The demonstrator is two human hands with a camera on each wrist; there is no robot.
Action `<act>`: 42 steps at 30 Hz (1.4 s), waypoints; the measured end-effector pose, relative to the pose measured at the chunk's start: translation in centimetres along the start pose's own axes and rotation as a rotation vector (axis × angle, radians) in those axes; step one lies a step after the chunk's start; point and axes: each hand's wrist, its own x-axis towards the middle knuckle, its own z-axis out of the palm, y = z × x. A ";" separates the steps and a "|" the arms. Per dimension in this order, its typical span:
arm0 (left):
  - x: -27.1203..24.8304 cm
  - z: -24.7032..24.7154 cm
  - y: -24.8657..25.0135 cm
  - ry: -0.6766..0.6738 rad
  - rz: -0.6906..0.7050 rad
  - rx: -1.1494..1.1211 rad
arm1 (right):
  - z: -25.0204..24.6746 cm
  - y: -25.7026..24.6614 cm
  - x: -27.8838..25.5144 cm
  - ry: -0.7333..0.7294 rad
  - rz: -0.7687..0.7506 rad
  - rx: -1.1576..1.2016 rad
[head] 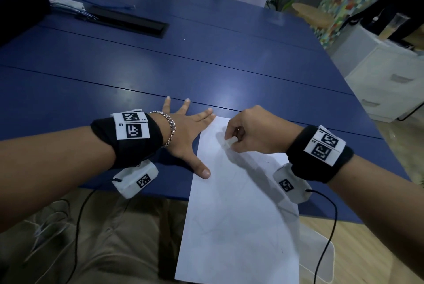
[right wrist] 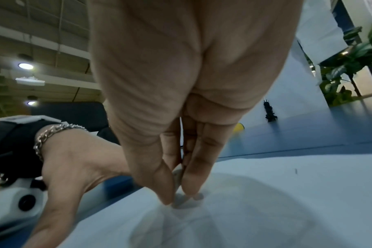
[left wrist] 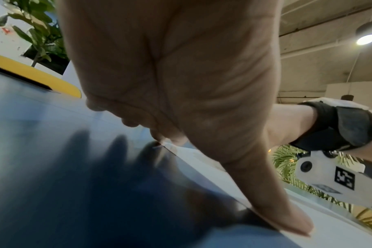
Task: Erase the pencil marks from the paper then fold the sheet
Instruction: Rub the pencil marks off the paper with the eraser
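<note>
The white paper (head: 238, 210) lies on the blue tabletop (head: 160, 72), its near end hanging over the edge, with faint grey marks. The left hand (head: 185, 132) presses flat on its left edge. The right hand (head: 252, 132) pinches a small white eraser (head: 230, 141) on the sheet.
</note>
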 end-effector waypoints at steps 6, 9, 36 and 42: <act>0.1 0.4 -0.3 0.018 0.056 -0.024 | -0.3 0.0 0.4 -0.011 0.022 0.045; 0.2 0.1 -0.2 -0.001 0.036 -0.019 | -0.2 -0.2 1.7 0.031 -0.004 0.090; -0.1 -0.6 0.6 -0.069 -0.050 0.025 | 0.7 -1.7 -0.9 -0.080 -0.097 0.033; 0.0 -0.6 0.7 -0.073 -0.051 0.021 | 0.2 -0.6 0.4 0.101 -0.011 0.011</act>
